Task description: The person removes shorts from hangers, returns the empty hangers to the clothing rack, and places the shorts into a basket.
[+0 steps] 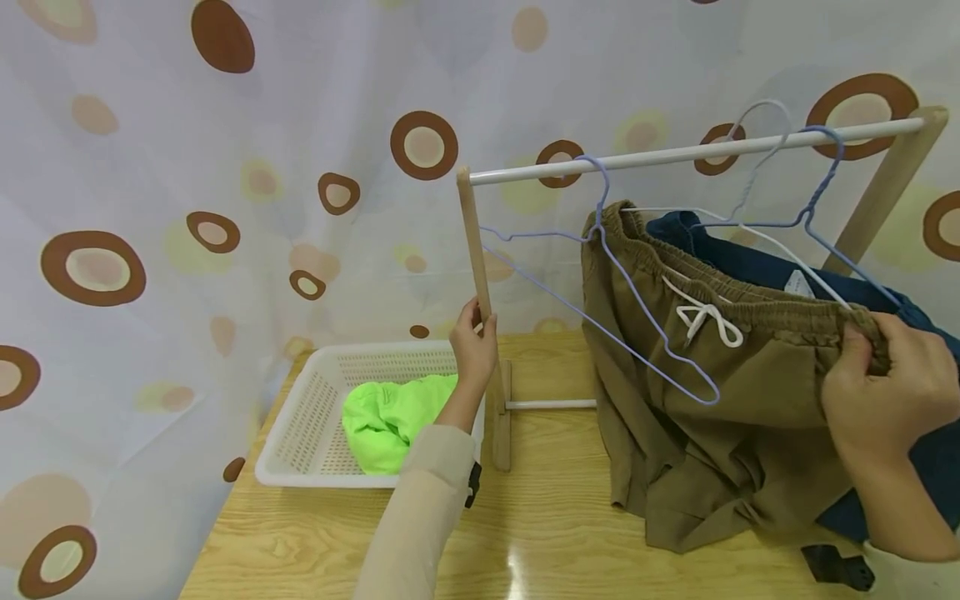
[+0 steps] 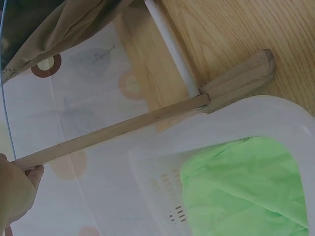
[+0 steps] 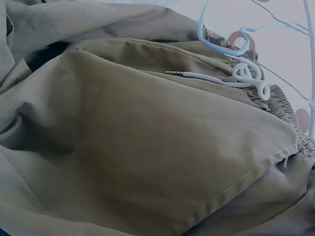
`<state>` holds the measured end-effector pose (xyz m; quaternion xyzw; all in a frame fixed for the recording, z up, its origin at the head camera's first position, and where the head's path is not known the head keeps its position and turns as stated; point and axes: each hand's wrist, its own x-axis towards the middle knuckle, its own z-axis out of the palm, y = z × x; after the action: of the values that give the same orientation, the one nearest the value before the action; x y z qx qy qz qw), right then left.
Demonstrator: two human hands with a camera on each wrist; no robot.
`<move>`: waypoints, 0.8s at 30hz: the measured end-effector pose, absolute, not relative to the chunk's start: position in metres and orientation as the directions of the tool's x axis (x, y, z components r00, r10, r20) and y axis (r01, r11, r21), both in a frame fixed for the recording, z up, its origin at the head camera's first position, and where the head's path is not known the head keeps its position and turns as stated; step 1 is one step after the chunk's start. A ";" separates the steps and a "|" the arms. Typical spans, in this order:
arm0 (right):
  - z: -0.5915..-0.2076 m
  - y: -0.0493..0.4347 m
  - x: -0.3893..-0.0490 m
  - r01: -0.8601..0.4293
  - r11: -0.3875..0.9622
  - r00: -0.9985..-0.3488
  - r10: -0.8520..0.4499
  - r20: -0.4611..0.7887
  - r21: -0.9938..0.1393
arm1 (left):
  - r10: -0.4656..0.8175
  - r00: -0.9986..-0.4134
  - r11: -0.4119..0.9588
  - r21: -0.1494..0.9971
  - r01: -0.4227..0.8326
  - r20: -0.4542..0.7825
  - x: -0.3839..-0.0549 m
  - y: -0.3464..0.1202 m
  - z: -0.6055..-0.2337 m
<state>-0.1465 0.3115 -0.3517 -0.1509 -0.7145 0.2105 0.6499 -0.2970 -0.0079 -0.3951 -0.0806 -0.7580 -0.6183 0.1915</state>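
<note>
My left hand (image 1: 476,350) grips the left wooden post (image 1: 476,242) of a small clothes rack, with fingers and thumb around it; the left wrist view also shows this post (image 2: 118,125). At the right, my right hand (image 1: 892,392) pinches the elastic waistband of brown drawstring shorts (image 1: 712,375). A white hanger (image 1: 799,263) runs inside that waistband, one end meeting the pinched corner. In the right wrist view the shorts (image 3: 162,147) fill most of the picture, with the white drawstring (image 3: 246,73) tied. A bare blue hanger (image 1: 637,287) hangs in front of them.
The rack's white rail (image 1: 675,154) also carries another blue hanger (image 1: 813,196), with a dark blue garment (image 1: 720,250) behind the shorts. A white basket (image 1: 300,442) holds bright green cloth (image 1: 390,421) on the wooden table (image 1: 570,517). Behind hangs a patterned curtain (image 1: 150,167).
</note>
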 end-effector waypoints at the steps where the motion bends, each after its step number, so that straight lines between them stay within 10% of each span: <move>1: -0.352 0.312 -0.145 -0.069 0.861 -0.109 0.496 0.862 -0.504 | -0.115 -0.914 0.222 0.907 0.359 0.390 -0.297 -0.008 -0.395; 24: -0.396 0.321 -0.091 -0.140 0.684 -0.350 0.642 0.682 -0.716 | -0.101 -0.927 0.226 0.916 0.332 0.361 -0.299 -0.011 -0.396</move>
<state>-0.0905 0.3213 -0.3963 -0.1702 -0.7388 0.3592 0.5442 -0.2992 -0.0108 -0.3961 -0.0755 -0.7630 -0.6176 0.1753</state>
